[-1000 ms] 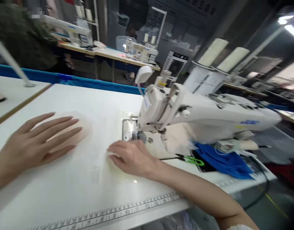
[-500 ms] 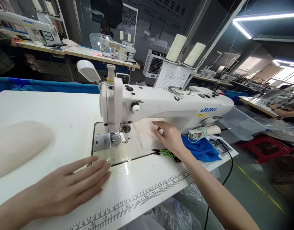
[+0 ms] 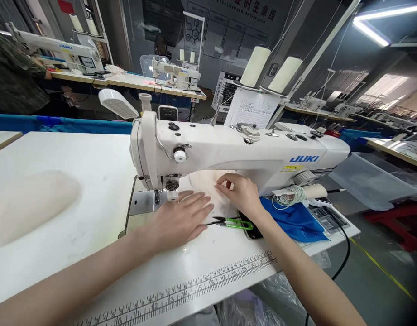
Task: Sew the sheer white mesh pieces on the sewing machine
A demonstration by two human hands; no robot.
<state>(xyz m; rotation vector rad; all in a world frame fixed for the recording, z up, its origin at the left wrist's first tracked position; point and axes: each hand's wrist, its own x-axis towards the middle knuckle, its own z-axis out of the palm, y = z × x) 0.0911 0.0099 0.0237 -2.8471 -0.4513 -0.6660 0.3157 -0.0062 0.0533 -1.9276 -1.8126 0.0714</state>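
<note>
A white JUKI sewing machine (image 3: 228, 149) stands on a white table (image 3: 75, 190). Under its arm lies a stack of pale cream fabric pieces (image 3: 206, 183). My left hand (image 3: 179, 219) rests flat on the machine bed beside that stack, fingers spread and holding nothing. My right hand (image 3: 240, 194) sits on the stack with fingertips curled, pinching the top piece's edge. Green-handled thread snips (image 3: 233, 222) lie just in front of both hands. A pale molded foam pad (image 3: 28, 203) sits far left on the table.
Blue cloth (image 3: 293, 219) and a coil of white cord (image 3: 289, 197) lie right of my right hand. A printed ruler (image 3: 181, 294) runs along the table's front edge. Two thread cones (image 3: 269, 68) stand behind the machine. A person (image 3: 14, 77) works at a far bench.
My left hand has slid right from the table's front to the machine bed beside the fabric stack. My right hand stayed on the stack, fingers now curled on it. The view shifted slightly.
</note>
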